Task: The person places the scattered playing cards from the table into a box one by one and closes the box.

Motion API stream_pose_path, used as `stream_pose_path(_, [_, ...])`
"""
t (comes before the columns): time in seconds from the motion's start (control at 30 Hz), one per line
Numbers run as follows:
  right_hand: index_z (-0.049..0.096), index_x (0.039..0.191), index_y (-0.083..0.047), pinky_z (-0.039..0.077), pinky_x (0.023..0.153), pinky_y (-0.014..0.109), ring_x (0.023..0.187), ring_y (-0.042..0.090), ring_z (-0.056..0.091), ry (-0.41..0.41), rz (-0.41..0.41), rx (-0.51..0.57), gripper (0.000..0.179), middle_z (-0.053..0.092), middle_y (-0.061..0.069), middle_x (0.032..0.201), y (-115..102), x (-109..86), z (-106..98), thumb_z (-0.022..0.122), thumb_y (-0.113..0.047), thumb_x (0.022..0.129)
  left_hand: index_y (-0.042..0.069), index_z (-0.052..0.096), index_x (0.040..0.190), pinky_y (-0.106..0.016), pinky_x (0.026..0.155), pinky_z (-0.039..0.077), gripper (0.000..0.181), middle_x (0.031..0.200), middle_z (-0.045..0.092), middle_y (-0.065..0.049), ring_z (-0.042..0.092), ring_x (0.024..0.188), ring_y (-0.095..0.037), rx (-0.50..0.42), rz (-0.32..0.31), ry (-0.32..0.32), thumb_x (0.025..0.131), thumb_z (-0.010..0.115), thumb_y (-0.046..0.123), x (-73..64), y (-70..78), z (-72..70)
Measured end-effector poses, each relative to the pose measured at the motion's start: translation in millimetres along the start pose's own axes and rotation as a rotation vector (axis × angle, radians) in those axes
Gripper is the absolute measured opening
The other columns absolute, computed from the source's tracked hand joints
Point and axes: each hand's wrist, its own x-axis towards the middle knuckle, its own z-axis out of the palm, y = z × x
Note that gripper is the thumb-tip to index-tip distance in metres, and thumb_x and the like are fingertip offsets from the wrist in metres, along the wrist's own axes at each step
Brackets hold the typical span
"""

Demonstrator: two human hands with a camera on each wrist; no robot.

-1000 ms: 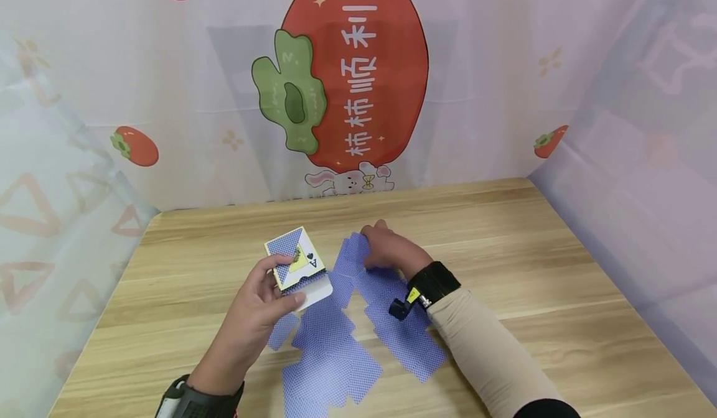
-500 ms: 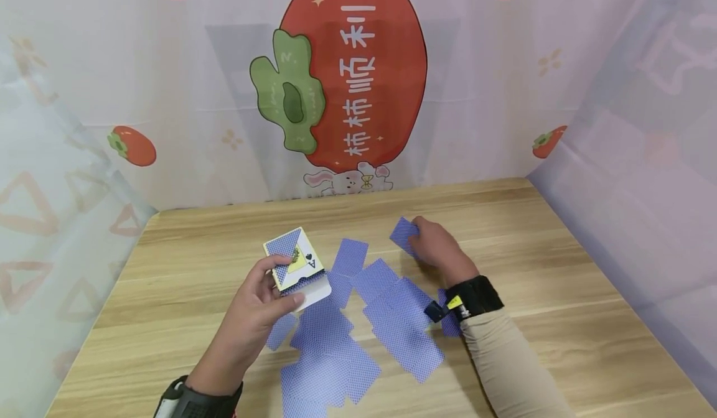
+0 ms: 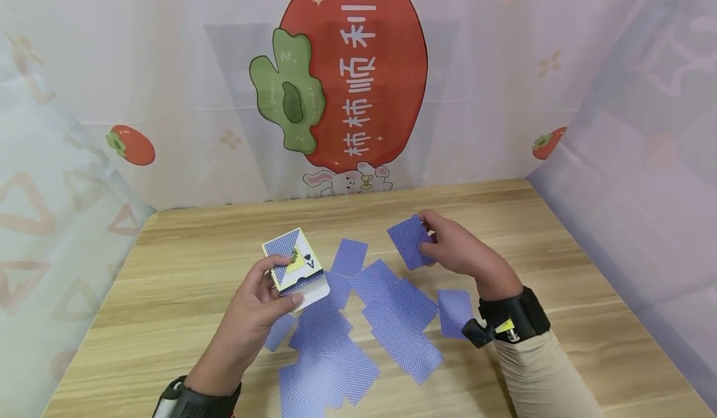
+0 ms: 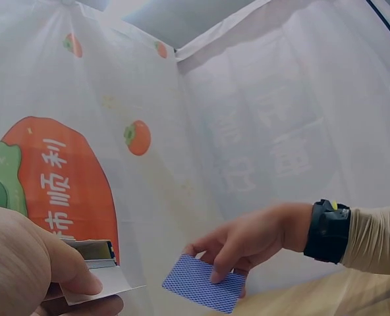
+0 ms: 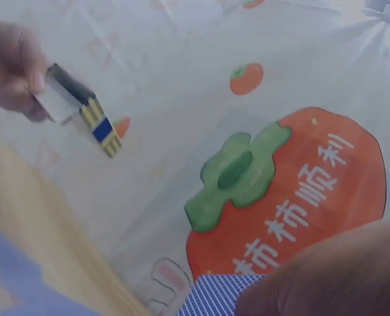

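Observation:
My left hand (image 3: 260, 300) grips a playing card box (image 3: 294, 259) with an ace printed on its front. The box's white flap (image 3: 313, 293) hangs open under my thumb, and its dark open end shows in the right wrist view. My right hand (image 3: 456, 244) pinches a blue-backed playing card (image 3: 411, 241) by its right edge, with the patterned back up; more cards may lie under it. In the left wrist view the right hand's thumb (image 4: 224, 263) presses on the card's back. Spread face-down cards (image 3: 330, 349) lie on the table below both hands.
A second overlapping row of cards (image 3: 403, 325) lies right of the middle. One single card (image 3: 455, 312) rests near my right wrist, another (image 3: 279, 333) below the box. The wooden table (image 3: 560, 269) ends at a printed cloth backdrop (image 3: 482, 94).
My right hand has drawn playing cards from the top of the spread out to the right and raised them, uncovering a single card near the wrist. The left hand and box stay nearly still.

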Motion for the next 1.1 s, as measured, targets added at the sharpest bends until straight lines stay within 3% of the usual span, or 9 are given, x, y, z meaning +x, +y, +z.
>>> stream_pose_path(0.23, [0.047,0.129,0.0,0.061,0.075,0.049,0.097,0.03,0.064,-0.24,-0.164,0.325,0.028,0.053,0.02,0.114,-6,-20.4,12,0.053,-0.003,0.101,0.008,0.036,0.141,-0.027,0.091,0.056,0.064,0.147,0.034,-0.027,0.058,0.12,-0.016,-0.001,-0.003,0.002,0.088,0.067,-0.01,0.3,-1.6,-0.8])
stream_pose_path(0.37, [0.049,0.123,0.002,0.06,0.072,0.051,0.093,0.033,0.066,-0.359,-0.189,0.441,0.023,0.058,0.019,0.108,-15,-30.7,28,0.054,-0.007,0.103,0.007,0.035,0.141,-0.027,0.091,0.056,0.064,0.147,0.034,-0.027,0.058,0.12,-0.015,0.0,0.0,-0.001,0.088,0.066,-0.011,0.8,-1.5,-0.8])
stream_pose_path(0.6, [0.041,0.103,-0.001,0.058,0.054,0.03,0.061,0.017,0.068,-0.543,-0.228,0.547,0.017,0.061,0.01,0.078,-34,-34.1,64,0.056,-0.011,0.104,0.007,0.036,0.141,-0.026,0.092,0.055,0.064,0.148,0.033,-0.027,0.059,0.12,-0.013,-0.015,0.01,-0.007,0.088,0.066,-0.012,0.9,-3.6,-0.5])
stream_pose_path(0.73, [0.042,0.104,-0.004,0.048,0.046,0.021,0.05,0.009,0.059,-0.562,-0.207,0.575,0.018,0.061,0.004,0.067,-39,-35.1,80,0.057,-0.015,0.104,0.008,0.036,0.141,-0.025,0.093,0.055,0.064,0.148,0.033,-0.028,0.059,0.12,-0.013,-0.02,0.015,-0.014,0.088,0.066,-0.012,0.6,-5.1,-0.2])
stream_pose_path(0.9, [0.046,0.108,-0.003,0.039,0.042,0.02,0.043,0.006,0.044,-0.547,-0.179,0.584,0.02,0.05,-0.001,0.054,-42,-34.7,92,0.056,-0.02,0.105,0.007,0.037,0.141,-0.024,0.092,0.054,0.063,0.148,0.033,-0.026,0.058,0.121,-0.013,-0.014,0.033,-0.03,0.088,0.065,-0.013,0.5,-7.3,0.6])
stream_pose_path(1.1, [0.046,0.112,-0.002,0.034,0.043,0.019,0.046,0.006,0.042,-0.559,-0.174,0.618,0.019,0.053,-0.002,0.06,-43,-33.3,95,0.053,-0.019,0.106,0.007,0.038,0.139,-0.023,0.084,0.056,0.059,0.139,0.037,-0.023,0.06,0.11,-0.015,-0.037,0.084,-0.067,0.089,0.061,-0.014,-0.1,-7.8,2.5])
